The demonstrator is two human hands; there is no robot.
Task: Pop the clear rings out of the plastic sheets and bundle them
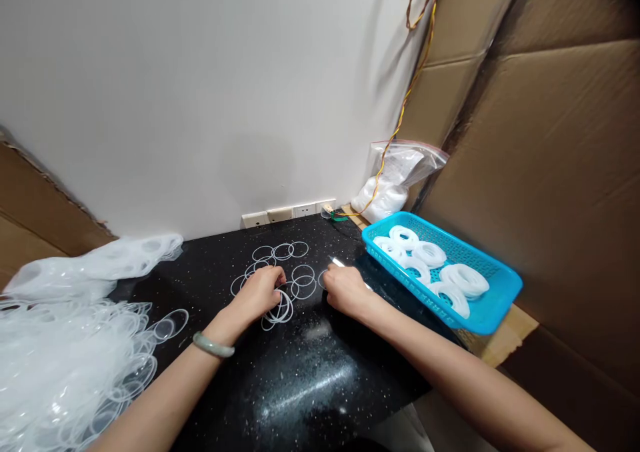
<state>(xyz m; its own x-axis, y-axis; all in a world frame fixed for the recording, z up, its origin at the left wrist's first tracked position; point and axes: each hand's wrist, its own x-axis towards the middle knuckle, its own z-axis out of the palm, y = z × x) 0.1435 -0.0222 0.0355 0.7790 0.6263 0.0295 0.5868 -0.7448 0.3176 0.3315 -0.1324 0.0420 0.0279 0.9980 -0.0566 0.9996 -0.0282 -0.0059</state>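
My left hand (261,293) is closed, its thumb and fingertips pinching a small bunch of thin clear rings (285,307) that hang just above or on the black tabletop. To the right, my right hand (347,289) is curled round a slim pen-like tool (337,261), whose pointed end sticks out beyond the knuckles. At its fingertips shows part of one more ring (321,279); whether the fingers grip that ring I cannot tell. Several loose rings (303,276) lie spread between and behind the hands, some overlapping.
A big heap of clear rings (65,365) covers the left side, with a plastic bag (90,265) behind. At right stands a blue basket (500,309) holding bundled rings (465,280). Sockets (305,210), a yellow cable (400,119) and a zip bag (383,195) are along the back.
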